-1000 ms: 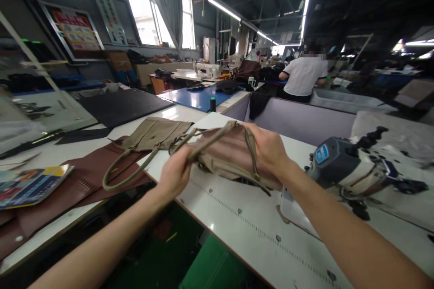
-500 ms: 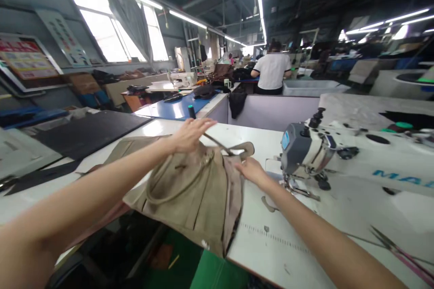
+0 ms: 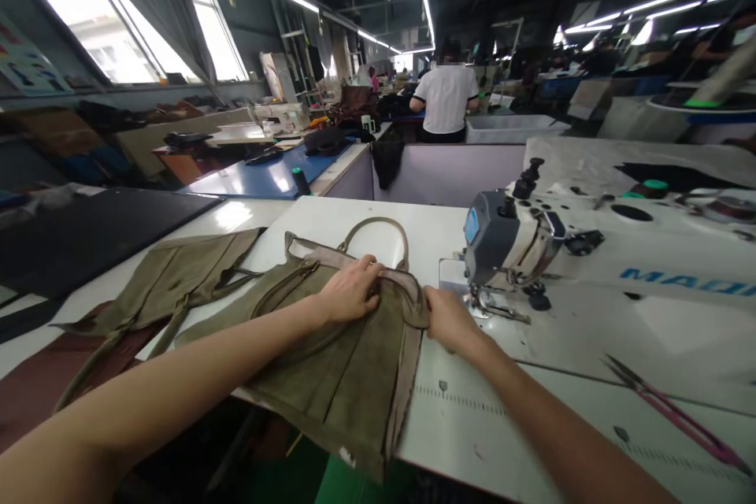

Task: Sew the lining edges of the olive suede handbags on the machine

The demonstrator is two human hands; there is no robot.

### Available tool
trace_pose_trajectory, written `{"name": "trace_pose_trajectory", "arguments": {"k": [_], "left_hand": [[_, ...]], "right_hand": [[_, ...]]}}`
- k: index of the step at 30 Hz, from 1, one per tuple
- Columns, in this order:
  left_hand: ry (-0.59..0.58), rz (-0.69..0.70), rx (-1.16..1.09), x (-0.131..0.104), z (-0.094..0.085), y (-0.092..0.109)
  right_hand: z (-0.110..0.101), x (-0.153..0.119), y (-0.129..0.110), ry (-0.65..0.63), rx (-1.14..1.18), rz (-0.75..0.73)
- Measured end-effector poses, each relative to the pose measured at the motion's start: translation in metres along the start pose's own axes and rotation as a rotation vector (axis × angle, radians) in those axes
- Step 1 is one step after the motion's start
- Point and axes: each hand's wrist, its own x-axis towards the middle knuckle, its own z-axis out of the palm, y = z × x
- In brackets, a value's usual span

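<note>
An olive-brown handbag point(image 3: 348, 378) lies on the white sewing table, its lower edge hanging over the front. One looped handle point(image 3: 378, 222) extends behind it; another rests across its front panel. At the upper rim my left hand point(image 3: 353, 290) is closed, fingers bent over the pale lining edge and thumb on the front. My right hand point(image 3: 452, 321) pinches the top right corner by a rounded tab point(image 3: 416, 316); its fingertips are partly hidden. Just beyond that hand is the presser foot of a sewing machine point(image 3: 511, 240).
Pink-handled thread snips point(image 3: 679, 413) lie at the right. A second olive bag piece with straps point(image 3: 177, 276) lies at the left, over reddish-brown material point(image 3: 76, 378). A green-topped thread cone point(image 3: 300, 181) stands behind. A person in a white shirt point(image 3: 446, 98) works farther back.
My left hand has come down from above the bag onto its rim. The handle now stands out behind, and the rim is laid flatter. The view has shifted, showing more of the left piece.
</note>
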Motion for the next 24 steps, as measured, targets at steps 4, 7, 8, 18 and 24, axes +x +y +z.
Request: {"name": "trace_pose_trajectory", "arguments": {"k": [4, 7, 8, 18, 24], "left_hand": [[-0.031, 0.014, 0.011, -0.015, 0.003, 0.013], [-0.080, 0.037, -0.005, -0.009, -0.003, 0.015], [-0.096, 0.043, -0.003, -0.005, -0.009, 0.012], [0.189, -0.197, 0.128, 0.028, 0.001, -0.037], [-0.116, 0.467, -0.124, 0.021, 0.004, -0.009]], "right_hand": [[-0.003, -0.007, 0.011, 0.039, -0.002, -0.035], [0.000, -0.014, 0.009, 0.077, 0.001, -0.036], [0.002, -0.017, 0.008, 0.086, 0.002, -0.028], [0.014, -0.016, -0.002, 0.180, -0.005, 0.092], [0.015, -0.016, 0.001, 0.207, 0.000, 0.065]]}}
